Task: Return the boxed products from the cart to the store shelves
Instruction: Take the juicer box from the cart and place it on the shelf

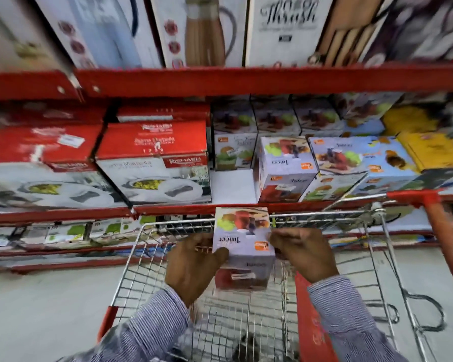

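Note:
A pale lilac juicer box [242, 236] with a red juicer and green fruit printed on it is held above the wire shopping cart [131, 259]. My left hand [194, 265] grips its left side and my right hand [302, 253] grips its right side. Straight ahead, the middle shelf [181, 209] has a bare white gap [232, 185] between a Rishabh dinner-set box [154, 163] and more juicer boxes [285, 168]. The cart's basket looks bare apart from a dark shape at the bottom of the view.
Red metal shelves run across the view. Tall jug and flask boxes [202, 30] fill the top shelf. Several juicer boxes [361, 158] and a yellow box [434, 150] lie to the right. The cart's red handle [439, 228] rises at right. Smaller boxes line the low shelf [63, 231].

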### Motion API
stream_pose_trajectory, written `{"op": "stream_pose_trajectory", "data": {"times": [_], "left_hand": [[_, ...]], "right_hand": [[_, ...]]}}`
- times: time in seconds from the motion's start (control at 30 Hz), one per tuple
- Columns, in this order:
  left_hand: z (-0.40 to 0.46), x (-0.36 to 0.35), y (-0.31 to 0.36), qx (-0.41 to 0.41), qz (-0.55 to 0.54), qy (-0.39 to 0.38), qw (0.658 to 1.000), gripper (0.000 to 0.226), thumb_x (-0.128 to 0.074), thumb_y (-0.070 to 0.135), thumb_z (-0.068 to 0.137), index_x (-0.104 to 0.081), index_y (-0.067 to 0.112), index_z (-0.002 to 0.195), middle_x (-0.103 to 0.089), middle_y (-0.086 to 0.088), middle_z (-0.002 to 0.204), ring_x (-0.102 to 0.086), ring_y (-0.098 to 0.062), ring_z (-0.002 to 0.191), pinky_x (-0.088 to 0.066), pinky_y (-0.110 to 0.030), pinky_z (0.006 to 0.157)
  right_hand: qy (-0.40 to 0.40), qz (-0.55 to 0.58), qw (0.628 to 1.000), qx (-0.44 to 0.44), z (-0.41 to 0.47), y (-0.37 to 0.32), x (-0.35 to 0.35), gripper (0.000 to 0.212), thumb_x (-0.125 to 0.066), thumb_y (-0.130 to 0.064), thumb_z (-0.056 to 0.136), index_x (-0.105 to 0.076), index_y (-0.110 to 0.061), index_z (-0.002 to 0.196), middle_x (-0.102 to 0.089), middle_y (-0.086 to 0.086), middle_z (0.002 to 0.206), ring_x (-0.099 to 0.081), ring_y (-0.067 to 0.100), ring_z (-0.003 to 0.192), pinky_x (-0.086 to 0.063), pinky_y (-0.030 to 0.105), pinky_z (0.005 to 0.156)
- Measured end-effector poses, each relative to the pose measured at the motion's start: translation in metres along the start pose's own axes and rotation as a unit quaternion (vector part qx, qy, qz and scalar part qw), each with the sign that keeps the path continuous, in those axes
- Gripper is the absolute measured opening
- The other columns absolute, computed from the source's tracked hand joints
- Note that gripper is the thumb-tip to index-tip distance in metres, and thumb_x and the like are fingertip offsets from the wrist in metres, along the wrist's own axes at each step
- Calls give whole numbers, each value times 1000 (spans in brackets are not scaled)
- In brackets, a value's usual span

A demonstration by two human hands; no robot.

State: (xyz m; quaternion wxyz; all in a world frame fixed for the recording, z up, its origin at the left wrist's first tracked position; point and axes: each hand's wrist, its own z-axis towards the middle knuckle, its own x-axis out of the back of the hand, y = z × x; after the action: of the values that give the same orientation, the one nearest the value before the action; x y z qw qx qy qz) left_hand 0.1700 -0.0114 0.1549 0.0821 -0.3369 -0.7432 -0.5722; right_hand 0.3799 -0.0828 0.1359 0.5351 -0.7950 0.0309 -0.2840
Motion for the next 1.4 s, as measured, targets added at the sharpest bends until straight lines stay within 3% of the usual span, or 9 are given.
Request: {"op": "stream_pose_trajectory", "data": {"times": [0.1,0.23,0.43,0.6,0.7,0.9,1.1,1.2,1.4], "left_hand": [[0,23,25,-34,-17,34,999,28,-76,27,70,-76,26,98,-78,11,85,-71,-3,68,-58,-24,70],[11,41,49,-76,-13,75,994,22,-77,32,68,-74,34,89,-74,17,77,-67,9,67,-56,-21,71],[30,53,70,-117,-21,98,988,28,-76,25,73,-75,26,100,-78,10,88,-71,-8,73,-60,-29,74],[45,51,70,-147,-37,93,984,34,-76,23,76,-72,24,110,-77,8,92,-68,4,58,-57,-14,59],[55,44,65,-156,-35,94,983,42,-75,24,78,-68,23,119,-78,6,100,-68,7,60,-60,-22,65],[61,27,63,-146,-66,114,980,47,-71,12,84,-61,19,129,-60,25,78,-50,14,56,-37,7,52],[79,9,53,-131,-78,135,979,48,-67,6,86,-59,15,132,-63,16,99,-53,21,70,-45,3,77],[87,2,49,-124,-80,140,979,47,-67,7,85,-60,17,131,-70,0,114,-64,-7,92,-52,-25,96],[93,-8,51,-107,-68,158,979,42,-66,8,86,-63,17,127,-72,-1,115,-58,-3,83,-45,-16,82]], "right_hand": [[17,10,999,28,-3,-34,10,11,-77,-17,76,-80,-16,87,-75,-14,68,-67,-8,59,-51,8,57],[44,32,998,31,4,-67,14,12,-80,-21,73,-80,-17,85,-79,3,78,-75,12,70,-62,36,70],[72,33,996,32,23,-95,21,18,-82,-24,71,-79,-17,87,-79,4,82,-76,15,74,-62,39,75],[70,10,996,49,37,-109,21,23,-74,-14,79,-75,-10,102,-78,10,95,-74,18,85,-59,41,87],[68,-20,995,64,43,-114,18,28,-69,-9,83,-71,-8,111,-75,11,107,-70,18,97,-55,38,94],[82,-35,994,68,60,-112,9,34,-66,-2,83,-68,-9,116,-72,11,116,-67,17,108,-53,38,98],[80,-53,994,47,74,-102,-2,38,-58,2,86,-67,-11,120,-70,8,120,-64,17,115,-46,24,97],[65,-83,994,36,81,-95,-6,41,-50,2,90,-64,-15,124,-68,4,125,-62,18,119,-43,24,101],[17,-125,992,18,82,-95,-15,46,-48,-6,95,-45,-10,141,-50,7,146,-48,22,134,-38,34,112]]}}
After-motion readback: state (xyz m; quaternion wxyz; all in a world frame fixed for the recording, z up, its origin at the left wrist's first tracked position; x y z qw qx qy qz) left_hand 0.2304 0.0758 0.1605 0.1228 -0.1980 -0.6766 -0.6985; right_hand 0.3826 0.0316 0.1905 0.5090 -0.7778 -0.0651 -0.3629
